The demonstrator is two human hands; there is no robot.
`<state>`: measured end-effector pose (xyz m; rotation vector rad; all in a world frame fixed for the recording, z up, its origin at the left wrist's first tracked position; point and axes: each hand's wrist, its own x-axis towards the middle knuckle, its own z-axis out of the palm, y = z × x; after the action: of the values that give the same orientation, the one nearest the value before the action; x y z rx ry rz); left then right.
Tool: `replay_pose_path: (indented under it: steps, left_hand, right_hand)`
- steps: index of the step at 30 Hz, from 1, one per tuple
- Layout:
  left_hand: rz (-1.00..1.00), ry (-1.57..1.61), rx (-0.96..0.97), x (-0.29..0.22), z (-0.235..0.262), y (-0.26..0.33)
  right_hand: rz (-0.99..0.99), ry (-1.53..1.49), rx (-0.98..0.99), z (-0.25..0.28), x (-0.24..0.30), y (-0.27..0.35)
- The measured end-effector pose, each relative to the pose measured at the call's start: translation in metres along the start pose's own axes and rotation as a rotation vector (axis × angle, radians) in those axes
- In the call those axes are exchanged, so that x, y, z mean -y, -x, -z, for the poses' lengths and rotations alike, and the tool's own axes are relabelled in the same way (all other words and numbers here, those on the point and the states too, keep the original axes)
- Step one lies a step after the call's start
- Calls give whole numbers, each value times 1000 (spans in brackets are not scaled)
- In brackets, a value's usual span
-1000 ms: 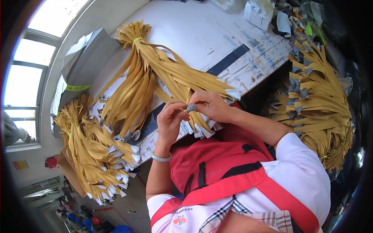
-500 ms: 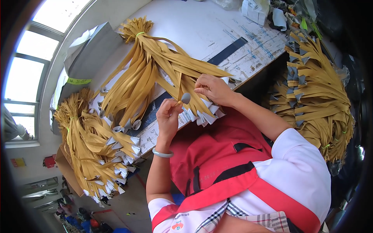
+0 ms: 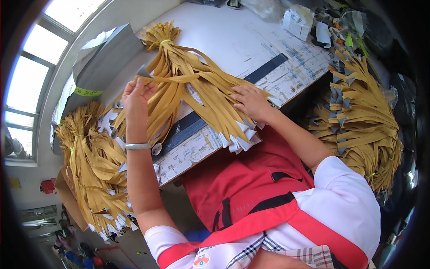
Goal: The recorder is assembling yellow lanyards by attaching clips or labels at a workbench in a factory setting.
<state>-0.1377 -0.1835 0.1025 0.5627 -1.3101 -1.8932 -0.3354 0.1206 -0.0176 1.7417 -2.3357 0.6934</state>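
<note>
A large bundle of golden-brown fabric strips (image 3: 179, 80) lies fanned out on the table, tied near its far end with a thin yellow-green band (image 3: 165, 41). My left hand (image 3: 138, 96) is closed, pinching one strip (image 3: 177, 79) near its grey end piece (image 3: 143, 71); the strip stretches from the bundle out to the left. On the bundle's right part rests my right hand (image 3: 251, 104), fingers apart over the strips. Below it, several strips end in white, folded-looking tips (image 3: 239, 139) at the table's near edge.
The white table (image 3: 224, 31) is scuffed, with a dark inlaid band. Another tied strip bundle (image 3: 85, 157) hangs at the left beside a cardboard box (image 3: 69, 193); a grey-tipped pile (image 3: 363, 121) stands at right. Plastic bags and a white box (image 3: 298, 21) lie far right.
My left hand has moved up and to the left, drawing the grey-tipped strip across the bundle. My right hand has shifted slightly right and settled onto the strips.
</note>
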Motion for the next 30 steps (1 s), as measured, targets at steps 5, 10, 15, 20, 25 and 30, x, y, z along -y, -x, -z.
replay_pose_path:
  steps: [5, 10, 15, 20, 25, 30]
  left_hand:
    - [-220, 261, -461, -70, 228, -21]
    - [-295, -281, -644, -27, 134, 25]
    - [-222, -650, 123, 27, 8, 133]
    - [-464, -1060, 616, 75, -87, 196]
    - [-384, -1016, 746, 101, -75, 198]
    - [-9, -425, 435, 84, -55, 194]
  right_hand:
    - [21, -182, 186, -11, 16, -7]
    - [21, -182, 15, 19, 27, 2]
    - [127, -396, 271, 54, 54, -3]
    - [63, -440, 289, 41, 49, 2]
    - [22, -535, 222, 51, 58, 11]
    - [-67, -1121, 439, 68, 75, 11]
